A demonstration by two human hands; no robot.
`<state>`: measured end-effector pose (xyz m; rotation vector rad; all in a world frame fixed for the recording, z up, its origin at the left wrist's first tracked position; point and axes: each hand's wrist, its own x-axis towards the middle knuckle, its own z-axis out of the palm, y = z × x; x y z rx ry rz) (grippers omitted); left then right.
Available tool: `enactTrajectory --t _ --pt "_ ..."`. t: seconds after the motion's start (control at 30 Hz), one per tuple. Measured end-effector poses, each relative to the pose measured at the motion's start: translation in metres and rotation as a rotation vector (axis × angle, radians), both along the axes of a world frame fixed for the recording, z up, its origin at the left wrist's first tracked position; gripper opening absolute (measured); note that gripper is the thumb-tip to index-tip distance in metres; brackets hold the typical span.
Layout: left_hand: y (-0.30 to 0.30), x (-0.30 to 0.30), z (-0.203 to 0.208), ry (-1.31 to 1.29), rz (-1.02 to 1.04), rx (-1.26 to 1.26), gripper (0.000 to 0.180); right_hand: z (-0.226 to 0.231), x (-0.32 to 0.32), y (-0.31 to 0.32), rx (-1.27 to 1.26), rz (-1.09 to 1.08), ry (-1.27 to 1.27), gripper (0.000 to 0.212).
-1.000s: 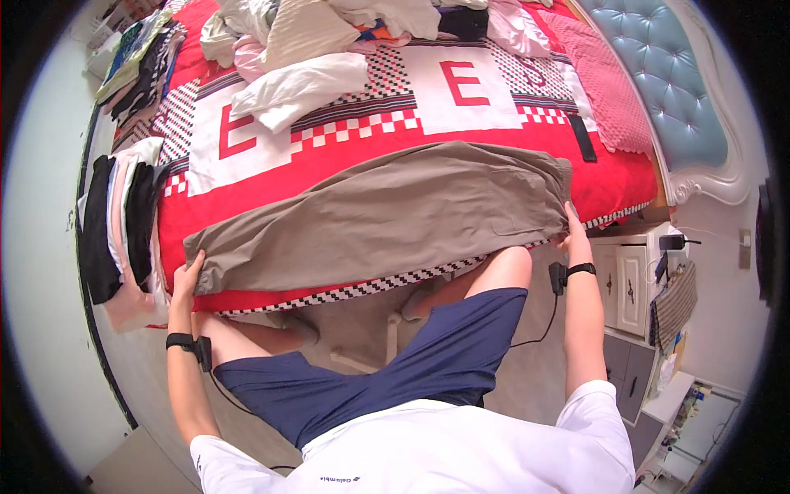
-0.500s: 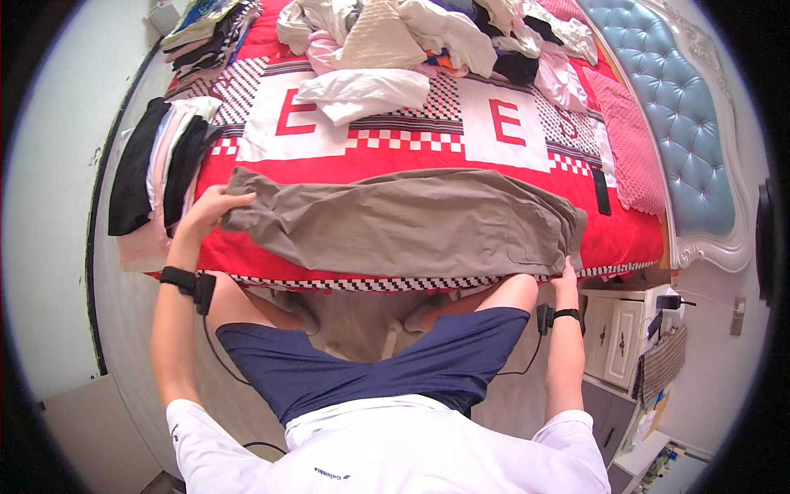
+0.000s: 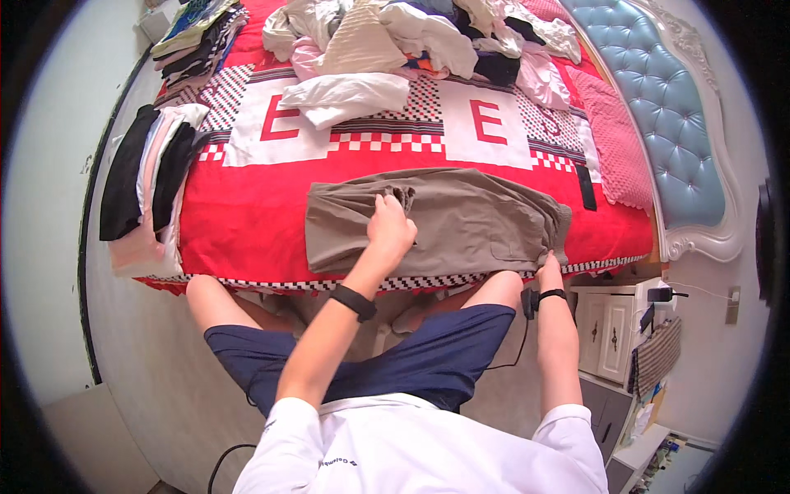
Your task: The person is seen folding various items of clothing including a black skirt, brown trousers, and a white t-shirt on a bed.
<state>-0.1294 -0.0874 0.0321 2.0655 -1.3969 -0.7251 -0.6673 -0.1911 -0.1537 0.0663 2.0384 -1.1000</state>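
Observation:
A pair of grey-brown pants [image 3: 469, 218] lies lengthwise along the near edge of the bed. My left hand [image 3: 390, 226] is closed around the leg end and has brought it over onto the middle of the pants, so the left part is doubled. My right hand [image 3: 550, 262] is at the near corner of the waist end on the right, its fingers gathered at the cloth and partly hidden. A white folded garment [image 3: 346, 97] rests farther back on the bed.
The red patterned bedspread [image 3: 239, 222] covers the bed. Folded clothes [image 3: 156, 173] lie at left, another folded stack [image 3: 197, 45] behind them. A loose clothes heap [image 3: 395, 37] fills the back. A blue tufted headboard [image 3: 658, 107] and white cabinet [image 3: 605, 329] stand at right.
My left hand has carried the leg end of the pants rightward, folding it over onto the middle. My right hand stays at the waist end. The view has shifted slightly.

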Motion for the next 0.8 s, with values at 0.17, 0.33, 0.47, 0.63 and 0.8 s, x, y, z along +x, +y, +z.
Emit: enactTrajectory --t 0.17,0.33,0.47,0.63,0.8 --pt "-0.004 -0.051 -0.014 -0.117 0.015 0.056 0.047 0.017 0.069 0.008 0.149 -0.077 0.115 0.084" --pt "-0.017 -0.100 -0.010 -0.079 -0.090 -0.031 0.046 0.052 0.057 0.011 0.156 -0.064 0.223 0.084" --pt "-0.006 -0.088 -0.020 -0.110 -0.113 -0.043 0.049 0.059 0.092 0.013 0.109 -0.093 0.221 0.081" --pt "0.017 -0.036 0.020 0.068 -0.143 -0.283 0.033 0.036 0.068 0.009 0.155 -0.021 0.141 0.085" --pt "0.036 -0.012 0.076 0.159 -0.111 -0.327 0.028 0.038 0.047 0.001 0.031 0.052 0.023 0.062"
